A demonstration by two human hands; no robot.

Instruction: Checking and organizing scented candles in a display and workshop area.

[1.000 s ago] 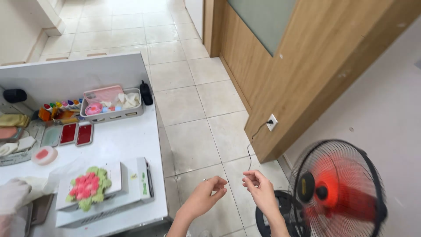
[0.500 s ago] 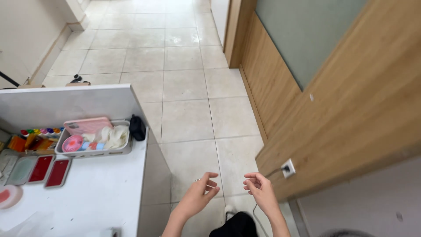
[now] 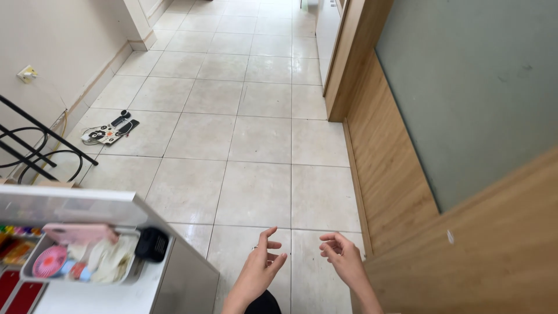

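My left hand (image 3: 260, 267) and my right hand (image 3: 343, 259) hover side by side low in the head view, over the pale tiled floor (image 3: 256, 134). Both have their fingers spread and slightly curled, and neither holds anything I can make out. They are apart from each other and touch nothing. A white table (image 3: 116, 291) stands to the left of my left hand.
On the table a clear tray (image 3: 87, 261) holds a pink box, a pink round item and white cloths; a black object (image 3: 152, 244) sits beside it. Cables and small devices (image 3: 110, 128) lie on the floor at left. A wooden wall (image 3: 407, 192) runs along the right.
The view has tilted up and away: the fan and the cake on the table have left the picture, and more floor shows. My hands stay raised and close together.
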